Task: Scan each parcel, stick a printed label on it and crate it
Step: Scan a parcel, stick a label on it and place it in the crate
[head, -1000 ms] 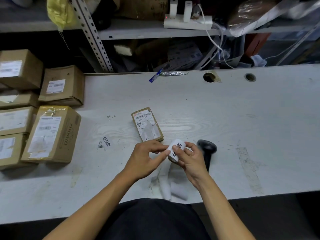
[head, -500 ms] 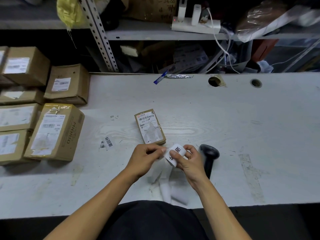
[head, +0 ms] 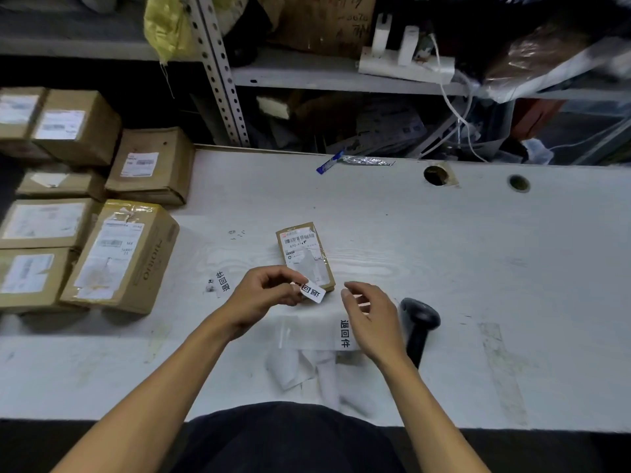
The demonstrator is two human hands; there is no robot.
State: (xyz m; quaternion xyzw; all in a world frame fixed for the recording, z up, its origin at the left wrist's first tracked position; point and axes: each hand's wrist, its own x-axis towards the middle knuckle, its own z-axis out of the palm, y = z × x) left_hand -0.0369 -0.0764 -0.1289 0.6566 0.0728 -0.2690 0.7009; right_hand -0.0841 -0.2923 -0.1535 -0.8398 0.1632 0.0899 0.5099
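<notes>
Head cam: left hand point(head: 264, 295) pinches label point(head: 312, 291) by parcel point(head: 305, 256) — right hand point(head: 370, 317) loose, fingers half-curled, holding nothing

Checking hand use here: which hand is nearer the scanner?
Right. The right hand hovers just left of the scanner, not touching it. The left hand is farther left, pinching a label.

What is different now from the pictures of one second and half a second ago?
The left hand has peeled off one printed label and pinches it beside the small parcel. The right hand has let go of the label strip, which now lies on the table. The parcel and the scanner stayed in place.
</notes>
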